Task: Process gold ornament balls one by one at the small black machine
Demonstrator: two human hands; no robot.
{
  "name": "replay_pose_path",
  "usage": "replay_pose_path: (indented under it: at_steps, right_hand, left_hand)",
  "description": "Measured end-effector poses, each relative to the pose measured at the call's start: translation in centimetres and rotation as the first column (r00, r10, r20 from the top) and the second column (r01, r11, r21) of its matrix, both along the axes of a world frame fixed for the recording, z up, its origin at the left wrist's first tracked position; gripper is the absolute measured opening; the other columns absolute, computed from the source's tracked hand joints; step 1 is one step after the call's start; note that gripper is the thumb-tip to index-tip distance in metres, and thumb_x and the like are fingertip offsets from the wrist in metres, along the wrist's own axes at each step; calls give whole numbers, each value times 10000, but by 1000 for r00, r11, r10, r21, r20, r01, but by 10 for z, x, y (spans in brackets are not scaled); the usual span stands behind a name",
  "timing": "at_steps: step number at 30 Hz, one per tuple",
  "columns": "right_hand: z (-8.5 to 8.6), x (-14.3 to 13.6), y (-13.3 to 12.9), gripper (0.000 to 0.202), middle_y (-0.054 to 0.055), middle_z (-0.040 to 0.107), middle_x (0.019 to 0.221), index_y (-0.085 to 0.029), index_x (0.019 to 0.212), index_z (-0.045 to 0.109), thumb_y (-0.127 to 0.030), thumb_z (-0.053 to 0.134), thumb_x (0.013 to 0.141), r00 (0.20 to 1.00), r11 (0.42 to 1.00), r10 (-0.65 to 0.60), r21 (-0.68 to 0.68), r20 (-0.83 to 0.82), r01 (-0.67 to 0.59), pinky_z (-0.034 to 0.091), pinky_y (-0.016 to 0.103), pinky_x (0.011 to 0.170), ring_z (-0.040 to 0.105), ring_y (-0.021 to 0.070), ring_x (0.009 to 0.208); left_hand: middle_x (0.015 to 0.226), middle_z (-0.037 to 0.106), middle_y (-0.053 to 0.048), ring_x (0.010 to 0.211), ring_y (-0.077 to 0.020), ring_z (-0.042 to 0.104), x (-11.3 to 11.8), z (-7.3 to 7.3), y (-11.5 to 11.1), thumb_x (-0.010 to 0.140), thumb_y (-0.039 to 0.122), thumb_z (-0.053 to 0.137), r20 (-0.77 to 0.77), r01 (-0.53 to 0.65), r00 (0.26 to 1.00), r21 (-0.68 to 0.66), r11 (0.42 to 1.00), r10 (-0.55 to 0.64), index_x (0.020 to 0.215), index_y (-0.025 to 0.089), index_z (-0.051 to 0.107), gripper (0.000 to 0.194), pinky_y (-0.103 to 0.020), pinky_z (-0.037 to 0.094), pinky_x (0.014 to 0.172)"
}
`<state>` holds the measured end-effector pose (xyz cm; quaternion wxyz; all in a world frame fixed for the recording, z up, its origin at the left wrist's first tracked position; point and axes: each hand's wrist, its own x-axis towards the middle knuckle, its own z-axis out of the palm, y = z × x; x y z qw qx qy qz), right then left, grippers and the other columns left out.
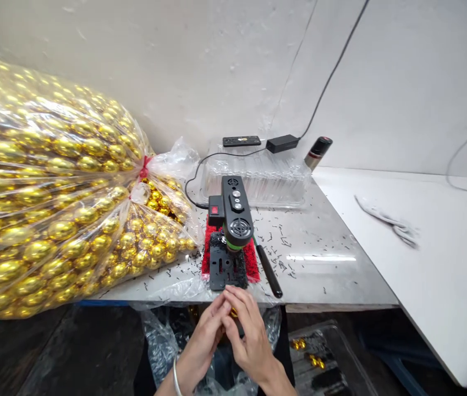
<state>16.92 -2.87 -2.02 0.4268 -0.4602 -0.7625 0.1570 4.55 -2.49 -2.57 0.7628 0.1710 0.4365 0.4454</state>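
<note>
My left hand (204,335) and my right hand (250,335) meet fingertip to fingertip at the table's front edge. Between their curled fingers shows a bit of a gold ball (234,312), mostly hidden by the fingers. Just beyond my fingertips stands a small black machine (237,212) with a red switch, over a black slotted base plate (218,269). The base rests on a red mat (252,264) strewn with black shavings. A black-handled lever (269,272) slants down at the machine's right side.
Large clear bags of gold balls (43,192) fill the left. Behind the machine are a clear plastic tray (274,184), a power adapter (283,143) and a black-capped cylinder (318,153). Below the table's right part sits another tray (346,352) with gold balls.
</note>
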Motion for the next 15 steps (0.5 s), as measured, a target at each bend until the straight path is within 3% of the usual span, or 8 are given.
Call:
replay_pose_path:
  at_steps: [4, 7, 10, 12, 13, 15]
  right_hand:
    - [-16, 12, -5, 361, 112, 648, 1187, -203, 1256, 536, -173, 451, 907, 985, 987, -153, -58, -83, 148, 542, 392, 934, 608, 203, 1130]
    - [-40, 39, -16, 302, 110, 665, 1144, -191, 1188, 584, -228, 448, 922, 889, 914, -397, -181, -229, 362, 532, 372, 935, 621, 187, 1098]
    - [-72, 79, -39, 321, 108, 675, 1127, -175, 1128, 618, -356, 461, 913, 705, 744, -657, -377, -267, 551, 520, 371, 928, 633, 188, 1057]
    - [-95, 109, -58, 426, 123, 677, 1138, -157, 1120, 624, -463, 427, 897, 556, 569, -809, -487, -189, 662, 509, 390, 935, 633, 208, 1062]
    - [-105, 125, -67, 481, 125, 677, 1143, -158, 1122, 626, -514, 414, 877, 493, 478, -861, -525, -122, 705, 505, 394, 936, 633, 217, 1062]
    - [-123, 154, -85, 569, 165, 680, 1109, -123, 1079, 647, -579, 415, 831, 410, 380, -909, -541, -70, 750, 501, 439, 915, 637, 263, 1031]
  left_hand:
    - [933, 722, -74, 869, -206, 656, 19, -9, 2, 635, 419, 809, 85, 61, 995, -52, 997, -57, 910, 166, 727, 383, -298, 501, 789]
    - [895, 716, -89, 878, -202, 662, 54, -16, 6, 747, 393, 733, 181, 243, 957, -78, 967, -226, 895, 139, 711, 295, -308, 503, 830]
    - [822, 708, -103, 843, -192, 673, 104, -28, 3, 812, 379, 671, 298, 451, 871, -167, 877, -391, 818, 122, 685, 257, -309, 501, 850]
    - [786, 708, -93, 798, -179, 681, 136, -36, -5, 852, 379, 620, 296, 573, 810, -209, 793, -507, 791, 126, 671, 265, -289, 502, 820]
    - [776, 711, -87, 777, -174, 684, 149, -40, -10, 876, 373, 586, 273, 622, 779, -216, 753, -565, 789, 131, 670, 270, -280, 501, 797]
    - [778, 723, -75, 748, -166, 689, 165, -46, -20, 909, 332, 530, 209, 687, 727, -213, 695, -654, 804, 141, 677, 263, -276, 497, 762]
